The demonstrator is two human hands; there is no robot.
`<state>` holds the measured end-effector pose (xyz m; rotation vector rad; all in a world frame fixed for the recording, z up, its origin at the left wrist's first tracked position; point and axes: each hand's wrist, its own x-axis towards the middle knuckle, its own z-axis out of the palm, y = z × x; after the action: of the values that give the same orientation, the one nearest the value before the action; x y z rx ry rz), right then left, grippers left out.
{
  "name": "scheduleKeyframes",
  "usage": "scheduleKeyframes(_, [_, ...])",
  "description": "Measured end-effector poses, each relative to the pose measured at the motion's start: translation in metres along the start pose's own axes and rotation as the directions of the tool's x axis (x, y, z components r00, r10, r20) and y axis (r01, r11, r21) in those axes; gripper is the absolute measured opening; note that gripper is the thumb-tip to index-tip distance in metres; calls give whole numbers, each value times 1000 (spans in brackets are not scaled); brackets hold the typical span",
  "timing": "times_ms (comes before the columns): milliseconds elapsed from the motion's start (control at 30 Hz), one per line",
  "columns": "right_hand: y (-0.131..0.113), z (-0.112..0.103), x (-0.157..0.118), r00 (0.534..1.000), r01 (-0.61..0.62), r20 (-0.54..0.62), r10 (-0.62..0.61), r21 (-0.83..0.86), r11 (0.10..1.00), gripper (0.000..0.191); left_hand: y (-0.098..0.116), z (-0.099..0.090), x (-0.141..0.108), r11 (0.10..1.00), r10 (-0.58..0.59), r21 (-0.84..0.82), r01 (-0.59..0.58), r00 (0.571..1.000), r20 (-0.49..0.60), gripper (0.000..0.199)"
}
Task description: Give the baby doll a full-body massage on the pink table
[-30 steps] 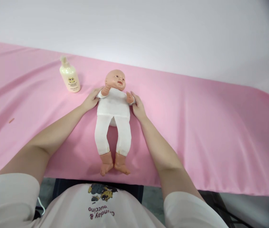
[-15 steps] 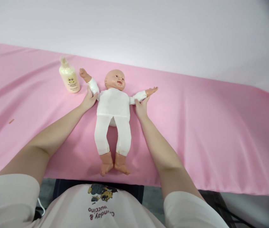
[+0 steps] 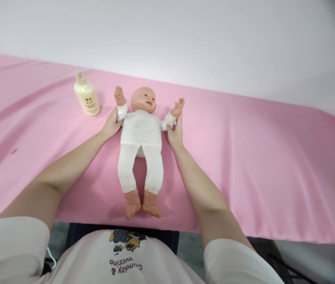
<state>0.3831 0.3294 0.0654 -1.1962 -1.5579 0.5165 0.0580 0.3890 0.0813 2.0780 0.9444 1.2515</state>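
Observation:
A baby doll [image 3: 141, 130] in white clothing lies on its back on the pink cloth, its head away from me and its bare feet toward me. My left hand [image 3: 113, 125] is closed around the doll's arm on the left side of the view. My right hand [image 3: 176, 134] holds the doll's other arm near the elbow, with the fingers behind the sleeve. Both doll forearms are bent up, with the doll's hands beside its head.
A pump bottle of pale yellow liquid [image 3: 87, 96] stands left of the doll. A small orange-brown piece [image 3: 14, 150] lies on the pink cloth [image 3: 262, 165] at the far left. Behind the cloth is a white surface [image 3: 185, 39].
Both doll forearms have swung inward and up toward its head, where before they were spread outward. My hands have shifted slightly with them. The doll's body and the bottle are where they were.

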Motion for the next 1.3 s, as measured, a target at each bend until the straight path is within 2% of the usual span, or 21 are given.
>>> scheduleKeyframes(100, [-11, 0, -2, 999, 29, -22, -29, -27, 999, 75, 6, 1, 0, 996, 46, 74, -49, 998, 38, 50])
scheduleKeyframes(233, [-19, 1, -2, 989, 148, 28, -146, -106, 983, 59, 4, 1, -3, 991, 39, 128, -48, 997, 71, 59])
scheduleKeyframes(433, [-12, 2, -1, 984, 170, 78, -160, -140, 976, 53, 3, 0, -3, 991, 39, 125, -49, 996, 81, 63])
scheduleKeyframes(600, [-5, 4, -2, 996, 85, -31, -88, -81, 993, 76, 4, -1, -1, 990, 52, 124, -60, 996, 71, 65])
scheduleKeyframes(733, [-1, 4, -1, 994, 11, -109, -15, -39, 999, 90, 3, 0, -1, 995, 86, 56, -88, 996, 27, 68])
scheduleKeyframes(867, [-2, 3, -1, 999, -5, -47, 2, -54, 999, 91, 0, 1, -1, 997, 55, 57, -54, 998, -24, 79])
scheduleKeyframes(1000, [-10, 1, 0, 998, -43, 35, 48, -149, 988, 86, -5, 1, -1, 993, 49, 111, -48, 999, 0, 76])
scheduleKeyframes(1133, [-18, 0, 0, 991, -117, 50, 128, -187, 975, 85, -11, 1, -1, 982, 4, 187, -10, 999, 32, 69])
scheduleKeyframes(1300, [-12, 0, -1, 961, -263, 36, 275, -205, 943, 91, -14, 0, -1, 982, -71, 179, 63, 997, 35, 77])
